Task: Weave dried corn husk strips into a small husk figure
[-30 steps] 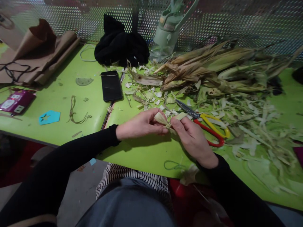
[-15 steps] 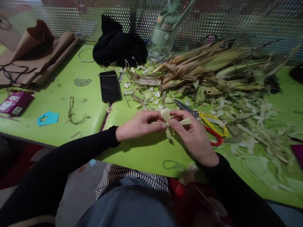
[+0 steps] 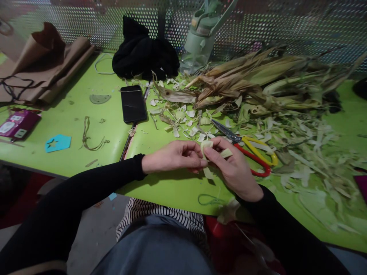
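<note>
Between my two hands, above the green table, is a small piece of folded pale corn husk (image 3: 208, 172) with strips sticking out upward, downward and to the right. My right hand (image 3: 233, 168) pinches it, thumb pressed on its middle. From the left, my left hand (image 3: 179, 156) has its thumb and fingertips closed at the husk's lower left side; the fingers partly hide the contact. Scissors (image 3: 254, 152) with red and yellow handles lie just beyond my right hand, blades pointing to the far left.
A heap of dried corn husks (image 3: 252, 82) and many husk scraps (image 3: 312, 152) cover the right side. A phone (image 3: 133, 104), a green bottle (image 3: 197, 42), black cloth (image 3: 145, 53) and a brown paper bag (image 3: 48, 68) stand or lie behind and left. A loop of string (image 3: 210, 199) lies near the front edge.
My right thumb has shifted up over the husk's middle, and its upper strip is now bent down under it. Both hands have moved slightly, the left fingers curling more.
</note>
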The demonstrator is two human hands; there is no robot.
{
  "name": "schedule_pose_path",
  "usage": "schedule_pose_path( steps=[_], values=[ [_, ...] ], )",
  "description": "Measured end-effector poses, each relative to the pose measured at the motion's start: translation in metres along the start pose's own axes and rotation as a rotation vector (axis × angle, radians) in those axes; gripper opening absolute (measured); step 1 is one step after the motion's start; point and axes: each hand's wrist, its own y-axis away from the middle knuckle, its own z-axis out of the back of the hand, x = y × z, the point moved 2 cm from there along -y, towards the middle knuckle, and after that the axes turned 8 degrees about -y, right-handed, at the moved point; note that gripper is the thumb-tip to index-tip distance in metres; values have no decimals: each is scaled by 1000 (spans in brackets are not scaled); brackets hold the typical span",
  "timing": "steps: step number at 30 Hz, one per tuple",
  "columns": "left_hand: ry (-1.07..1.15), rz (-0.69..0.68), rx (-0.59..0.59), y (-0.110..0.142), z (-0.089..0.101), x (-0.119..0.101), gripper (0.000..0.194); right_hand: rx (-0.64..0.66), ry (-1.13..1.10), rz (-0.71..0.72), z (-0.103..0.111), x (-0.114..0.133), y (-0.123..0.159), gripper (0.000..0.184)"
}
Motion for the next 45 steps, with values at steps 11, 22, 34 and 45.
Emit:
schedule_pose_path(
  steps=[11,22,34,45],
  values=[
    [35,62,61,1,-1,-1,24,-54,-10,55,0,-3,-1,15],
    [72,123,57,0,-8,6,13,-66,-92,4,-4,-11,4,21],
    [429,-25,-268,0,-2,-10,21,-321,44,260,16,-1,-8,23],
    [397,7,-338,3,-9,-8,10,-73,836,789,-4,7,8,22]
  ],
)
